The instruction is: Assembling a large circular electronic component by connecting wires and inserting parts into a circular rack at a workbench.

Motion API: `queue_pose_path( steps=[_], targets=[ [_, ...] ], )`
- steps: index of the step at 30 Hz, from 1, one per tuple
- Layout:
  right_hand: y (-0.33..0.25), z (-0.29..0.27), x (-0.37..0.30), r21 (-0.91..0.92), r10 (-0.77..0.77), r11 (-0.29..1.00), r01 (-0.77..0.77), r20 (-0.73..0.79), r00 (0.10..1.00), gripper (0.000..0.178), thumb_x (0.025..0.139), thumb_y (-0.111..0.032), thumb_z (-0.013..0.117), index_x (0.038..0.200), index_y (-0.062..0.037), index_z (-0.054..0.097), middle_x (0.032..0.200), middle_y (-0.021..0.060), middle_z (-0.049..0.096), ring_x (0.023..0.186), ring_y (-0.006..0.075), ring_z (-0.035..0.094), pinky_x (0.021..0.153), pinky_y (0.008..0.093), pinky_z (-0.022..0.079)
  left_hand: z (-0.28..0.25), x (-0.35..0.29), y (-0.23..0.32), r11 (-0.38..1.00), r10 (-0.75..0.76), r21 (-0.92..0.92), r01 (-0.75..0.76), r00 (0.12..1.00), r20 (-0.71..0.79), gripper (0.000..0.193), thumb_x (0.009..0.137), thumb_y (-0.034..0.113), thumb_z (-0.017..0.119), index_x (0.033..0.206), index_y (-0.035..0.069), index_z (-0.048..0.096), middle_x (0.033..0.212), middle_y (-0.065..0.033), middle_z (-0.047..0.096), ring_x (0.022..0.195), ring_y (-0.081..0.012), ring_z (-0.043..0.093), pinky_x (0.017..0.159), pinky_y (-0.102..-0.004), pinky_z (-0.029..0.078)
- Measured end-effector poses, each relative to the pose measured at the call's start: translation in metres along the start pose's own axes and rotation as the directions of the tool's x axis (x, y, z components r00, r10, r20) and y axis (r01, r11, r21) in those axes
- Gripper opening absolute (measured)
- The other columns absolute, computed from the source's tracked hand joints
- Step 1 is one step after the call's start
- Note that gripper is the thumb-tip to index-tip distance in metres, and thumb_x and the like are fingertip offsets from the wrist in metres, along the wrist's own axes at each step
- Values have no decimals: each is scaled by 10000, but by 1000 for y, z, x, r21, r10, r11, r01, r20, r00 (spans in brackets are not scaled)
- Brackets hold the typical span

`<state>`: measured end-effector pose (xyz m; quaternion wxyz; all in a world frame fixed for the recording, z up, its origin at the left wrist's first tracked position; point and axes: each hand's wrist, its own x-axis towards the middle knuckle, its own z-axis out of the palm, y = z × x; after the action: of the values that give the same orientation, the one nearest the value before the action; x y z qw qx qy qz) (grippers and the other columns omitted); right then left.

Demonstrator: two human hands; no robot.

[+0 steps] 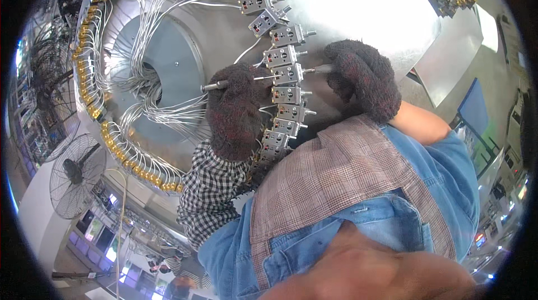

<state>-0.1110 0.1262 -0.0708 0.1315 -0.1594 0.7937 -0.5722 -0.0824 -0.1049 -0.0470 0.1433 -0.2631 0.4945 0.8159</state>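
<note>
left hand (232, 110): dark knit glove, curled tight around a metal-tipped tool (214, 85), looks like a driver, poking out to the left, just left of centre frame. A thin rod runs from the glove to the switch block in front of it.

right hand (363, 78): same kind of glove, right of centre, fingers closed on a silvery shaft (324, 68) that points left into the same unit.

thing being worked on: the grey switch block (287, 73) about halfway down the curved row of switch blocks (280, 64), which runs from top centre down to mid frame on the big round metal plate (364, 3).

wiring: white wires (162, 107) fan from the blocks toward the centre hole (151, 78); brass fittings (89, 76) ring the left rim.

step, my guess: fastening or adjusting that one block, both hands steadying tools on it from opposite sides.

next move needs: keeping both tips lined up on the block, since it's cramped and the neighbours sit right against it. Can't tell how many blocks are already done.

background: a floor fan (75, 174) at lower left.
</note>
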Motion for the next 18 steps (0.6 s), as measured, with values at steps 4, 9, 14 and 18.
queue_pose_path(
  steps=[4, 9, 14, 18],
  targets=[
    [18, 5, -5, -97, -157, 983, 154, -24, 987, 431, 655, 10, 642, 1070, -10, 528, 963, 145, 573, 696, 189, 613, 544, 276, 502, -4, 0, -7, 961, 120, 253, -111, 992, -23, 256, 887, 234, 486, 990, 1, 472, 905, -119, 554, 795, -205, 560, 674, -313, 483],
    [4, 3, -3, 50, 9, 999, -7, -46, 999, 403, 651, -7, 648, 1041, -17, 546, 977, 158, 572, 713, 239, 614, 559, 307, 503, 16, -3, 11, 998, 44, 49, -48, 996, 77, 254, 888, 226, 487, 1002, -1, 471, 884, -115, 559, 762, -199, 565, 667, -297, 481],
    [-5, 3, -4, 218, 241, 947, -234, -4, 971, 373, 675, -9, 633, 1037, -12, 544, 1005, 165, 564, 736, 242, 613, 582, 313, 510, 2, 1, -4, 650, 372, 684, -331, 924, 93, 245, 887, 206, 490, 1019, 0, 469, 885, -116, 561, 772, -202, 573, 659, -298, 488],
    [-14, 3, -2, 218, 336, 917, -334, 27, 941, 350, 721, -47, 618, 1056, 4, 527, 1046, 162, 549, 723, 199, 609, 596, 271, 508, -9, 1, 0, 313, 380, 793, -522, 834, 400, 219, 881, 167, 496, 1021, 1, 467, 900, -113, 557, 785, -205, 577, 633, -308, 498]
  ],
)
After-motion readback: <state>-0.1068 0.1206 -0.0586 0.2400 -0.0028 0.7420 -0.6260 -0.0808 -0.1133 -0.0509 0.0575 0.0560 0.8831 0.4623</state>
